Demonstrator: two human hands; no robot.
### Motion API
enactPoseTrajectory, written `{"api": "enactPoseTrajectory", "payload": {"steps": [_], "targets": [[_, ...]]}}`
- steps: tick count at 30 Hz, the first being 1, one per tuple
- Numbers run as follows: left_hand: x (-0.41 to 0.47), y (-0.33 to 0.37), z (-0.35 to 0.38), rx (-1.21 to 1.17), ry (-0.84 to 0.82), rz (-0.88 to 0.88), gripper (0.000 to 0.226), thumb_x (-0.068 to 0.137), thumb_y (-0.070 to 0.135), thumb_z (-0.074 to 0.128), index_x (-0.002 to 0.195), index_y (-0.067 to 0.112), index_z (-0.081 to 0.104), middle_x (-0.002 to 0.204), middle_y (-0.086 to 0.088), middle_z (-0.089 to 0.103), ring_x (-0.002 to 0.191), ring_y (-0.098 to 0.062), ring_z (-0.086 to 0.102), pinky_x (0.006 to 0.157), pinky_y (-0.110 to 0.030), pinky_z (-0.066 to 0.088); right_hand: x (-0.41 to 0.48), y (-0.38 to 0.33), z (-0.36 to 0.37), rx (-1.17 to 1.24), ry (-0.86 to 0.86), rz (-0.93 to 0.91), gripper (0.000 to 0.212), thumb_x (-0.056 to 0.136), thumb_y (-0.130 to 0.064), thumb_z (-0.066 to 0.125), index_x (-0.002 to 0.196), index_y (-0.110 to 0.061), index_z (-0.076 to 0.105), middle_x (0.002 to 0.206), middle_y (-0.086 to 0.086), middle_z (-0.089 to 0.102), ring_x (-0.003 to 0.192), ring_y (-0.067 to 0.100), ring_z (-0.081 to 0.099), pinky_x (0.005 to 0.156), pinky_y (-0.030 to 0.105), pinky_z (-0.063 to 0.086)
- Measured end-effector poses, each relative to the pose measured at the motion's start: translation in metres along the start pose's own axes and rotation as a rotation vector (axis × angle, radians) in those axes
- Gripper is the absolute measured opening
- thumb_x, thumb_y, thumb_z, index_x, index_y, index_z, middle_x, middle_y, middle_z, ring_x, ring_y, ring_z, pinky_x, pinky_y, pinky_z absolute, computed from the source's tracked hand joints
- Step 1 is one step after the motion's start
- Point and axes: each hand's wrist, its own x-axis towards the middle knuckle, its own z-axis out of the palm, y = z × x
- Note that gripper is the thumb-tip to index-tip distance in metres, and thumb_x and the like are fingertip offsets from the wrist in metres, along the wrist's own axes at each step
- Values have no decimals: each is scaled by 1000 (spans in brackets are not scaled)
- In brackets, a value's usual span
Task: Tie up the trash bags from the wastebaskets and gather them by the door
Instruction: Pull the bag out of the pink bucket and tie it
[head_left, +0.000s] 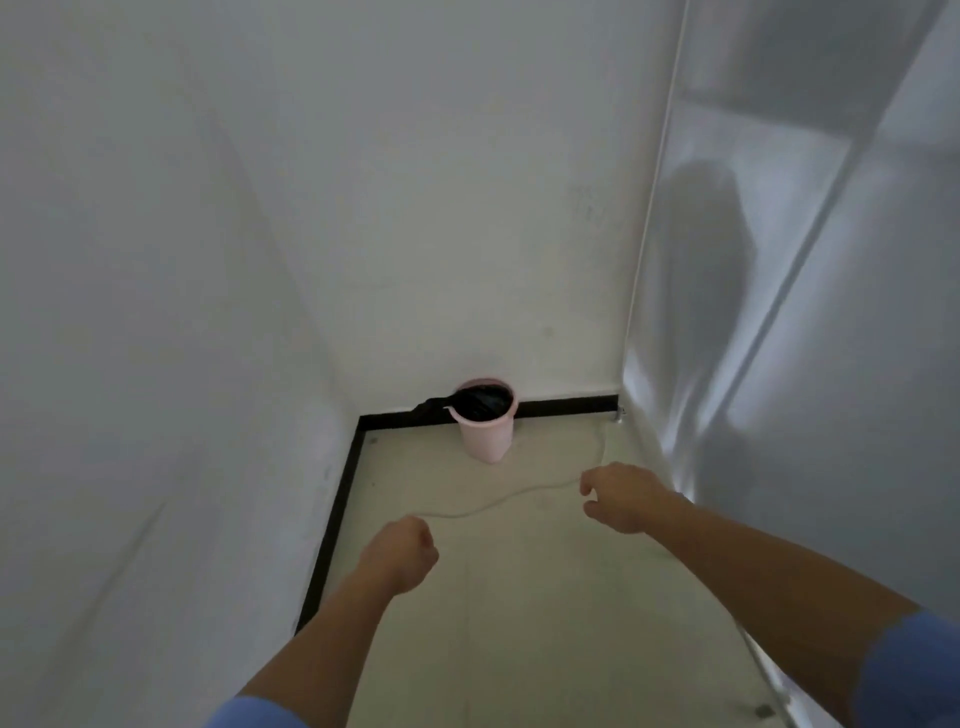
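The wastebasket at the floor's far edge was plain pale pink; its trash bag was black. The baseboard along the far and left edges was black. The walls were white, the floor cream, the cord white, the sleeves blue.

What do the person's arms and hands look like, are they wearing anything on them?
Both forearms are bare. Light blue sleeves, the left sleeve and the right sleeve, end near the elbows at the frame's bottom edge. The left hand and right hand wear no gloves; no watch or ring shows.
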Motion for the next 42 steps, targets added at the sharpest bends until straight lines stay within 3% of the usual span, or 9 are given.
{"api": "enactPoseTrajectory", "payload": {"steps": [10, 25, 31, 36, 42], "targets": [[193, -13, -51, -76, -70, -168, 25, 88, 27, 58, 107, 12, 64, 117, -8, 63, 104, -25, 61, 87, -31, 50, 243, -5, -43, -59, -109, -132, 38, 94, -42, 47, 129, -27, 52, 124, 1, 59, 111, 21, 55, 87, 32, 43], [523, -4, -152, -148, -160, -154, 21, 89, 25, 57, 104, 11, 63, 115, -7, 62, 100, -23, 60, 85, -33, 52, 561, 18, -110, -33, -214, -83, 37, 92, -43, 50, 126, -29, 54, 123, -2, 60, 111, 19, 55, 82, 30, 40], [615, -13, -142, -189, -220, -281, 23, 90, 23, 54, 107, 9, 63, 119, -8, 61, 105, -24, 59, 91, -34, 49, 690, 20, -100, -63, -325, -194, 30, 94, -37, 48, 121, -26, 57, 119, 2, 62, 104, 22, 59, 84, 32, 50], [672, -28, -113, -262, -296, -412, 26, 91, 24, 54, 110, 8, 63, 121, -9, 59, 107, -25, 58, 92, -32, 47, 777, 11, -72, -76, -454, -247, 27, 94, -33, 48, 117, -24, 58, 110, 3, 63, 92, 21, 61, 70, 28, 45], [721, -35, -73, -465, -345, -529, 14, 90, 24, 57, 98, 15, 65, 114, -11, 64, 105, -27, 61, 89, -32, 48, 837, -2, -27, -92, -606, -284, 29, 94, -34, 48, 119, -22, 56, 113, 4, 63, 98, 23, 60, 79, 32, 48]]}}
